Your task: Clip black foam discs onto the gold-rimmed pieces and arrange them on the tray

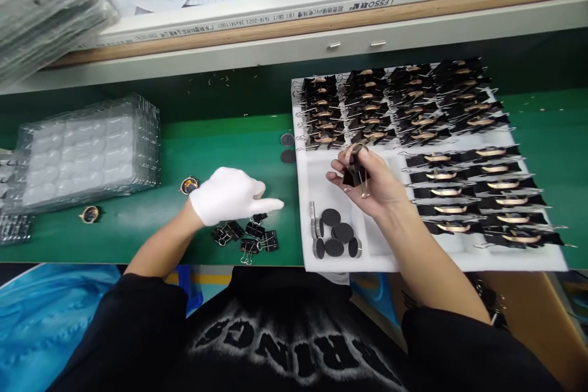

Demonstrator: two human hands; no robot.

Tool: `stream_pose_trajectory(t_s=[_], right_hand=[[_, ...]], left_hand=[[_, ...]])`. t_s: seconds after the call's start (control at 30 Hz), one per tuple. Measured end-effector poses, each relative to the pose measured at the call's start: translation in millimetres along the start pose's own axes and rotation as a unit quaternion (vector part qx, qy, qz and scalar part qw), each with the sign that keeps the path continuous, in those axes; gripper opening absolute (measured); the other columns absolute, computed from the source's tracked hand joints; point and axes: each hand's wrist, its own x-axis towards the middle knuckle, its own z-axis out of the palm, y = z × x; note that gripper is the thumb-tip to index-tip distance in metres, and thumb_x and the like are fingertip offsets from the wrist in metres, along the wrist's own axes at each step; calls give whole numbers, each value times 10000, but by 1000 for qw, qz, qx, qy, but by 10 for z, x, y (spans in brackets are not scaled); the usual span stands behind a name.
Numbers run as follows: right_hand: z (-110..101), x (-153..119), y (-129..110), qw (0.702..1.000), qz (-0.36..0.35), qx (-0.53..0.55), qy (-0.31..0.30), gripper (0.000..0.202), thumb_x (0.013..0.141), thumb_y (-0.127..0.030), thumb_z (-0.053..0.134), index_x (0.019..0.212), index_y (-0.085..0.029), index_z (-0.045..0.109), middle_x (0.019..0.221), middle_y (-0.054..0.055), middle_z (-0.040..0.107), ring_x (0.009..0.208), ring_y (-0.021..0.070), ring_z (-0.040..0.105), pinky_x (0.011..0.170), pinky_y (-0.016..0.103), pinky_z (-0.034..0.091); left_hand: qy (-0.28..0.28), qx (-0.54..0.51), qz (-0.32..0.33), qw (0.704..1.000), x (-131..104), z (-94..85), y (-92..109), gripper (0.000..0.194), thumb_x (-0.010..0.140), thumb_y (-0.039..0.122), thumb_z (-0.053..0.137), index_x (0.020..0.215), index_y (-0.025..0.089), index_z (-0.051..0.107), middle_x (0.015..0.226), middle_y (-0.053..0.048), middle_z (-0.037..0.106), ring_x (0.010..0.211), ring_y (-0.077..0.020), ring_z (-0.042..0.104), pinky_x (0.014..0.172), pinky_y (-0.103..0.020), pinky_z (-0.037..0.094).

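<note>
My right hand (379, 187), bare, is closed on a black binder clip (353, 177) with metal wire handles, above the white foam tray (301, 196). A round gold-rimmed watch case (353, 156) shows at the clip's upper end, partly hidden by my fingers. My left hand (229, 196), in a white glove, hovers over the green tabletop with a finger and thumb stretched out and the others curled. Nothing shows in it. Just below it lie several loose black binder clips (248, 239). Left of the glove rests a watch case (188, 185); another watch case (90, 214) lies farther left.
Rows of clipped watch cases (367, 104) fill the tray's back and right side. Dark round discs (342, 233) lie in its front left compartment. Two discs (287, 148) are beside the tray. Clear plastic trays (87, 153) are stacked at left, under a shelf edge (285, 24).
</note>
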Motion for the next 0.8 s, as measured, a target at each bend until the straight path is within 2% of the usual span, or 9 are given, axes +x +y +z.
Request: stream_pose_trajectory(t_s=[0.07,0.13,0.23,0.3,0.4,0.47,0.53,0.67,0.8], right_hand=[[20,-14,23,1000,15,-11,-7,441,651,-547,973,789,-253,675,833,-16,673,765,148,648,725,307,646],[50,-27,45,999,42,-15,-16,388,703,-514,951,851,-255,703,832,-7,692,778,158,674,707,308,655],[101,-35,57,996,81,3,-28,312,738,-417,923,918,-238,742,877,21,732,833,177,712,682,294,661],[127,-42,53,995,96,1,-37,275,730,-361,914,914,-219,767,890,42,752,846,177,716,671,272,657],[153,-70,53,992,97,-33,-80,272,745,-378,909,933,-207,813,970,79,786,852,176,705,694,278,658],[163,-96,71,988,83,-56,-118,293,754,-408,912,959,-213,836,1142,101,790,913,194,711,757,328,671],[165,-114,103,985,62,-69,-148,288,760,-430,919,954,-229,852,1286,100,760,973,218,721,822,381,673],[143,-108,167,979,22,-98,-176,248,803,-451,900,955,-259,864,1213,69,781,870,195,739,847,378,640],[103,-73,187,974,-9,-129,-184,203,854,-430,865,940,-245,859,1156,63,777,814,164,716,797,322,599]], left_hand=[[-1,42,-5,999,34,176,76,707,934,732,529,489,186,471,433,5,348,412,-120,335,564,-293,164],[-7,57,-9,998,78,266,96,624,943,571,560,470,178,452,433,-8,370,410,-121,358,565,-289,165],[1,69,-17,997,127,193,17,500,932,406,536,490,187,454,439,-9,397,414,-130,378,559,-296,166],[41,53,-25,997,155,69,-42,496,959,406,510,515,198,435,449,-2,400,425,-134,383,556,-309,169],[154,-65,-50,985,221,-61,-22,534,1022,451,486,552,206,417,479,15,455,466,-122,425,557,-318,237],[223,-159,-68,959,285,-63,63,542,1044,473,486,574,206,456,497,26,508,494,-110,467,580,-305,312],[256,-222,-72,938,350,-20,160,542,1048,489,498,585,206,495,502,34,536,506,-104,490,601,-293,362],[228,-271,-34,935,408,41,249,558,1065,492,455,587,206,500,514,37,565,516,-101,512,632,-283,407],[153,-216,16,964,354,15,220,555,1056,473,344,591,212,501,560,-7,613,543,-133,557,626,-309,394]])
